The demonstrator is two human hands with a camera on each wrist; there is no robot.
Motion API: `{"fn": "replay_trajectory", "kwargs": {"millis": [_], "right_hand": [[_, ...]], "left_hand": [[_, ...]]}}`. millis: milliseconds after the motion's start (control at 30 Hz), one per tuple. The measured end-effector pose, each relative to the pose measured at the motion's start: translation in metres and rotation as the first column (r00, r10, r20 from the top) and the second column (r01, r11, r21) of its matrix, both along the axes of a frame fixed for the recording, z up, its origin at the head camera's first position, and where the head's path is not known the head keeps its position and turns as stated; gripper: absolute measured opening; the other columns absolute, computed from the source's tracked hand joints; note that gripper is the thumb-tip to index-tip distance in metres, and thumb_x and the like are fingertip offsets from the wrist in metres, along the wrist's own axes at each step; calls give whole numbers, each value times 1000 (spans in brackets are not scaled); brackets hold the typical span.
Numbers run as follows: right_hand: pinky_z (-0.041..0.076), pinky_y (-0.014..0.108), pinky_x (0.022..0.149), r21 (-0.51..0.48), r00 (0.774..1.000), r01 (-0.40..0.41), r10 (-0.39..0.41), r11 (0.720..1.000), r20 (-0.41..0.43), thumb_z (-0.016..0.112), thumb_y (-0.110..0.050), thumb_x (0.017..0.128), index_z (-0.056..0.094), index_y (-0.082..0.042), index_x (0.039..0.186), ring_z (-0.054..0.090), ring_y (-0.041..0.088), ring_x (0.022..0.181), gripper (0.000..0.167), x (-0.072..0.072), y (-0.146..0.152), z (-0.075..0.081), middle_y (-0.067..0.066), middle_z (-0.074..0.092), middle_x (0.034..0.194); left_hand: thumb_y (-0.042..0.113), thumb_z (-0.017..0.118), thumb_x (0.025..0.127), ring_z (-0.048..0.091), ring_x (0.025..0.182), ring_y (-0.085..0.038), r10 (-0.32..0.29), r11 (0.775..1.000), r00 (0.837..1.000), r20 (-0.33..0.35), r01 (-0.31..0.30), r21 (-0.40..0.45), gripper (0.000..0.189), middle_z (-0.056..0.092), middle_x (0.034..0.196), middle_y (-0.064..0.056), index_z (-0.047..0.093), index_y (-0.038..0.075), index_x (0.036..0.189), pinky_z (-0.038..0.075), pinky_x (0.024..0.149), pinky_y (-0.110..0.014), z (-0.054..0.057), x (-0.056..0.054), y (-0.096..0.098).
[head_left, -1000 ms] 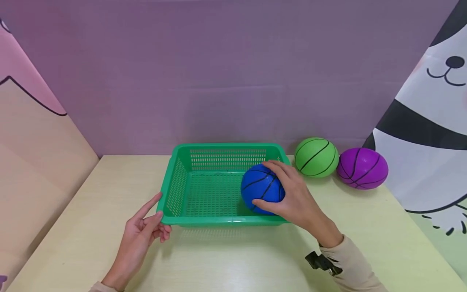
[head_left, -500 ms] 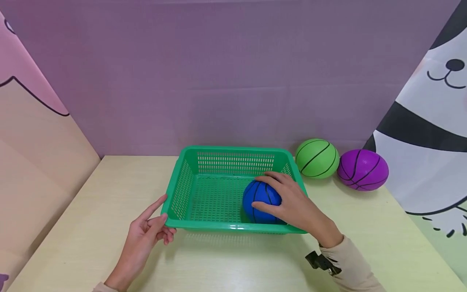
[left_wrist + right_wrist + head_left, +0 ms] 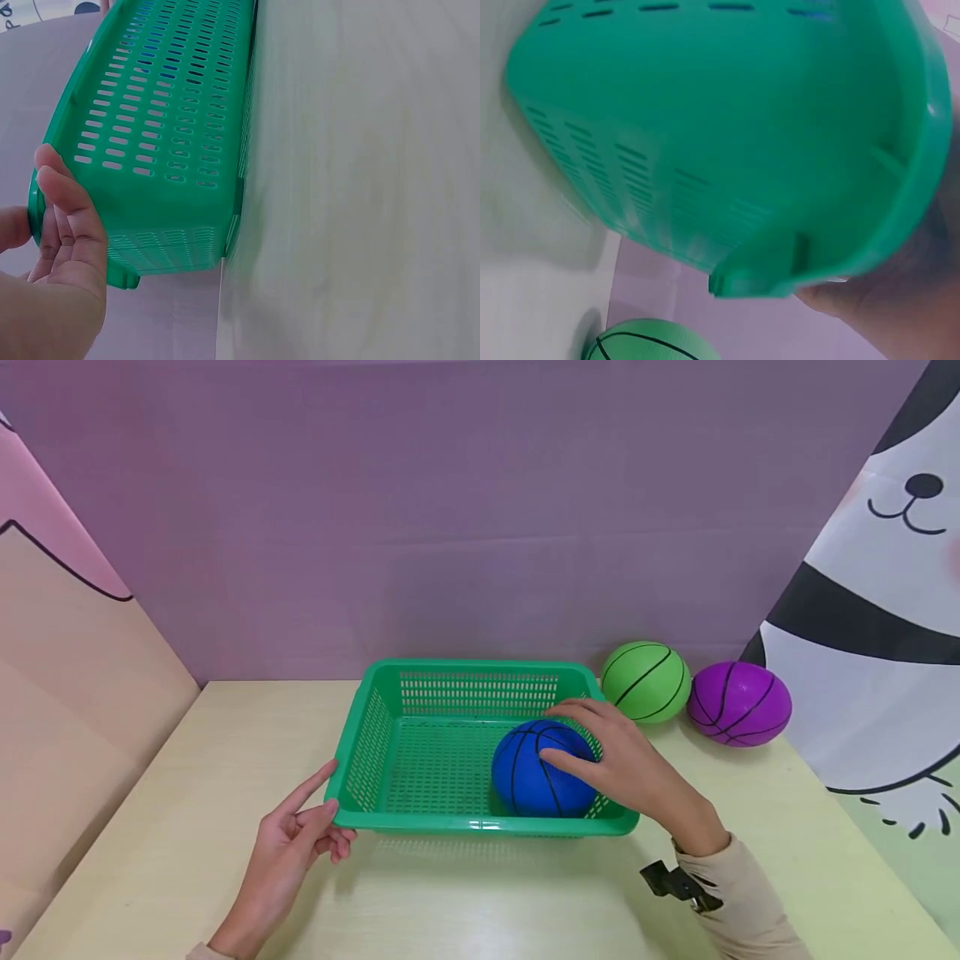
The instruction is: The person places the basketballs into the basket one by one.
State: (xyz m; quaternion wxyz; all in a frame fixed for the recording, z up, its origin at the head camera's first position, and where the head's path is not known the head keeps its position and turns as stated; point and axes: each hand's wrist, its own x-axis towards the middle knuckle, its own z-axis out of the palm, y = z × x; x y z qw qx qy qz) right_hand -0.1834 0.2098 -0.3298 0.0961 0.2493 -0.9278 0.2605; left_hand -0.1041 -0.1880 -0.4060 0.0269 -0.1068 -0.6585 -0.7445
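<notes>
Loosened, my right hand (image 3: 624, 760) had eased back from the blue toy basketball (image 3: 525, 781), seemingly placed now, inside the green plastic basket (image 3: 442, 823), right end; my left hand (image 3: 292, 837) pinched its near-left corner.

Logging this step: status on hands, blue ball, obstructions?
Left hand grips basket. Right hand at blue ball, contact unclear. Blue ball inside basket, right side. No obstruction seen.

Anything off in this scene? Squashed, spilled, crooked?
Nothing visibly spilled or broken, and the green basket sits roughly square to the table. Only mild oddity: the purple ball looks wider than tall; softness or lens stretch, can't tell.
</notes>
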Motion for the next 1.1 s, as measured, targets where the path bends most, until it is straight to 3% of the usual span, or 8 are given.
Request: {"fn": "replay_trajectory", "kwargs": {"millis": [333,500,700,1100], "right_hand": [[37,61,105,-43,998,34,-37,998,-48,65,-39,97,59,-16,134,42,34,136,45,-4,18,2,8,54,141],[36,65,103,-41,997,42,-44,998,-64,65,-35,98,57,-14,135,40,39,136,43,-8,25,0,15,52,142],[38,62,104,-38,991,62,-66,997,-113,65,-29,98,57,-6,134,43,39,132,44,-18,32,-3,17,52,140],[39,64,101,-66,975,140,-149,988,-164,65,-26,98,53,-1,134,44,43,129,46,-33,52,18,22,52,137]], "left_hand": [[12,52,105,64,63,-18,10,1000,999,35,-10,20,51,72,79,-15,36,7,153,54,59,-27,-7,1,3],[13,53,104,64,63,-17,6,999,999,43,-8,44,52,72,79,-12,36,8,153,55,60,-26,-7,-1,7],[12,52,105,64,65,-17,-8,997,999,49,4,72,53,72,79,-9,34,7,154,55,62,-25,-7,1,7],[12,51,105,65,66,-18,-4,998,1000,30,2,62,52,71,80,-11,34,7,154,56,64,-26,-1,1,4]]}}
